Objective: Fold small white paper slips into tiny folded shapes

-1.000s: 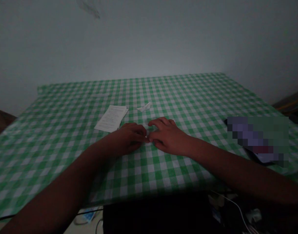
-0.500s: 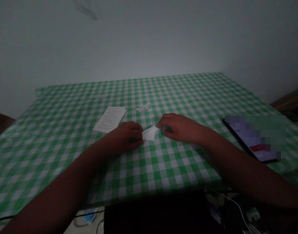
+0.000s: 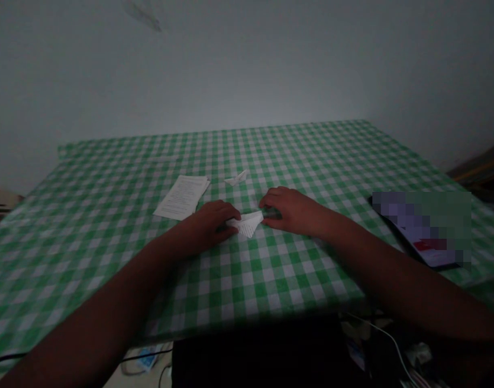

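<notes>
While my left hand (image 3: 214,222) grasps one end of the white folded paper (image 3: 250,223), pinching it between thumb and fingers, my right hand (image 3: 289,209) is curled at the opposite end. A gap shows between the right fingers and thumb, and I cannot tell whether the tips pinch the corner or only rest against it. The paper lies low over the near half of the table (image 3: 295,275), between my hands, its fine lines facing up and its wider part fanned toward 5 o'clock.

Taking that paper as the centre of the dial, with 12 pointing away from me, my left hand sits at 9 and my right near 3. Just beyond, between 11 and 12, lies a small folded piece (image 3: 236,179), apart from both hands. At 10 are the printed sheets (image 3: 182,198), overlapping and lying flat, close to my left hand. Well apart at 3, past my right forearm, a dark-edged device (image 3: 416,231) lies on the green-and-white checked cloth (image 3: 311,156), its face partly blurred into blocks. Below the table's near edge, a white cable (image 3: 392,340) hangs toward 4, and a blue item (image 3: 148,359) shows around 7.
</notes>
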{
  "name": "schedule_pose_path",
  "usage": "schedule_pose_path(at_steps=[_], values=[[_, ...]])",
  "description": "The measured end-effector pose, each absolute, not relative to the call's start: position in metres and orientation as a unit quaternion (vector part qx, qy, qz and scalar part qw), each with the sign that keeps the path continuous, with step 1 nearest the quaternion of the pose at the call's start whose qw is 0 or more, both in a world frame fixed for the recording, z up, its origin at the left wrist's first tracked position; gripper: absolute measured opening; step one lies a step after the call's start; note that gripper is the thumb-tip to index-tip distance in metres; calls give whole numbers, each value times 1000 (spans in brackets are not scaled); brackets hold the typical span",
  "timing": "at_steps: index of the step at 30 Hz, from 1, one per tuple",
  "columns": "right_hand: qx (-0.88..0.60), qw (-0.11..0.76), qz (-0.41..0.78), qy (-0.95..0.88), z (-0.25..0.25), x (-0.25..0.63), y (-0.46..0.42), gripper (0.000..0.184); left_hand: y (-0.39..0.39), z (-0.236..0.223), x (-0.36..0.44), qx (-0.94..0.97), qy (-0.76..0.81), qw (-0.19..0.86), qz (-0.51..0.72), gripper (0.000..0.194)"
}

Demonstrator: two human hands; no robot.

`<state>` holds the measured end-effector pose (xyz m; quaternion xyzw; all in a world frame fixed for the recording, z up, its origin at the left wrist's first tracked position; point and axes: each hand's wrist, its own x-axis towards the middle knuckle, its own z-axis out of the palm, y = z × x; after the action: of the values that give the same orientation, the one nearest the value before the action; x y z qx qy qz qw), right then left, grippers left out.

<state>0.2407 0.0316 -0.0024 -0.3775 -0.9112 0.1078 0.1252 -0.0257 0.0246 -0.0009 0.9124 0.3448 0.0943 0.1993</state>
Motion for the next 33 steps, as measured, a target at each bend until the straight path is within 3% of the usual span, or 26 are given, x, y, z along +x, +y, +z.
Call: schedule_pose_path(at_steps=[9, 33], values=[[-320, 183, 169, -914, -10, 243, 38, 23, 27, -3, -26, 933, 285, 187, 116, 18], [-311, 196, 192, -910, -14, 242, 45, 14, 27, -1, -26, 942, 263, 177, 113, 20]])
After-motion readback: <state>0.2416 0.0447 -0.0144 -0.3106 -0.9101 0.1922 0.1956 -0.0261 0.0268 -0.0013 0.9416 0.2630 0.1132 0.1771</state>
